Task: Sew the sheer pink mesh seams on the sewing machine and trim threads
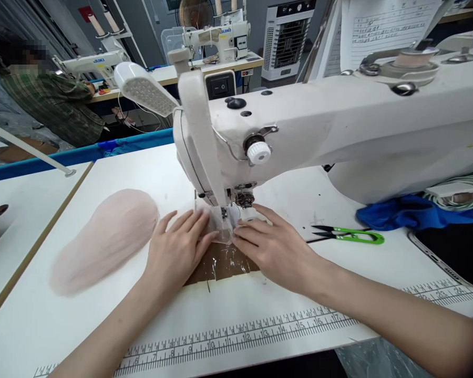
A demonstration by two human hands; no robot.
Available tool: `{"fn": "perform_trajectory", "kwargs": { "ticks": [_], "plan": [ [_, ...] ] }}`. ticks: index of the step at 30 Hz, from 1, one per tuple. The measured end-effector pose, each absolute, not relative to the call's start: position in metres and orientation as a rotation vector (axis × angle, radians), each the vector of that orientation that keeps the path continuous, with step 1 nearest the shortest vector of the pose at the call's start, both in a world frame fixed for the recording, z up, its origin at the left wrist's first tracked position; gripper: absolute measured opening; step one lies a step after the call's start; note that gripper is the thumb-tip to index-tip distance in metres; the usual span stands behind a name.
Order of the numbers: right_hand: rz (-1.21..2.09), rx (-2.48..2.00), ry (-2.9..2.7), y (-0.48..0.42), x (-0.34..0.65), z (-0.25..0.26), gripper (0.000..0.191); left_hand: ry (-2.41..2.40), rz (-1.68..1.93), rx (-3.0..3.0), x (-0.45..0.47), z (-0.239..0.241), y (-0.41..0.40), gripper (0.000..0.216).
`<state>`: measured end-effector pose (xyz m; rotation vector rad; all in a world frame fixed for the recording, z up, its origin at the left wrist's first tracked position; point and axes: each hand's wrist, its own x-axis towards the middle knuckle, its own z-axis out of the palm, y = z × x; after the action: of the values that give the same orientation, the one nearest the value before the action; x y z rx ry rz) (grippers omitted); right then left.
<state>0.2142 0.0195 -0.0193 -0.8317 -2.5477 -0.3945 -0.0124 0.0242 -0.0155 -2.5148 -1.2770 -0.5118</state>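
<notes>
A white sewing machine [216, 121] stands over the table, its presser foot [224, 212] down at a small piece of sheer pale fabric [220, 231]. My left hand [179, 241] lies left of the foot, fingers stretched and spread with their tips on the fabric. On the other side, my right hand [274, 247] has its fingers bent together at the fabric's right edge; its thumb is mostly hidden. A pale pink sheer fabric piece [106, 239], rounded and elongated, rests on the table beside my left hand.
Green thread snips [355, 235] lie to the right, near a blue cloth [402, 212] and a phone [457, 252]. A printed ruler [228, 338] runs along the table's front. Another person [51, 100] sits at the back left by another sewing machine [94, 63].
</notes>
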Motion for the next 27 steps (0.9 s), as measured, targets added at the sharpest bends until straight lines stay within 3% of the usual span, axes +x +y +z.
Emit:
{"fn": "perform_trajectory", "kwargs": {
  "ticks": [10, 27],
  "plan": [
    [-0.084, -0.824, -2.533, 0.011, 0.206, -0.024, 0.034, -1.160, -0.591, -2.776, -0.001, -0.021, 0.027, 0.028],
    [-0.308, -1.029, -2.603, 0.027, 0.207, -0.030, 0.027, -1.043, -0.533, -2.577, 0.007, -0.029, 0.021, 0.042]
  ]
}}
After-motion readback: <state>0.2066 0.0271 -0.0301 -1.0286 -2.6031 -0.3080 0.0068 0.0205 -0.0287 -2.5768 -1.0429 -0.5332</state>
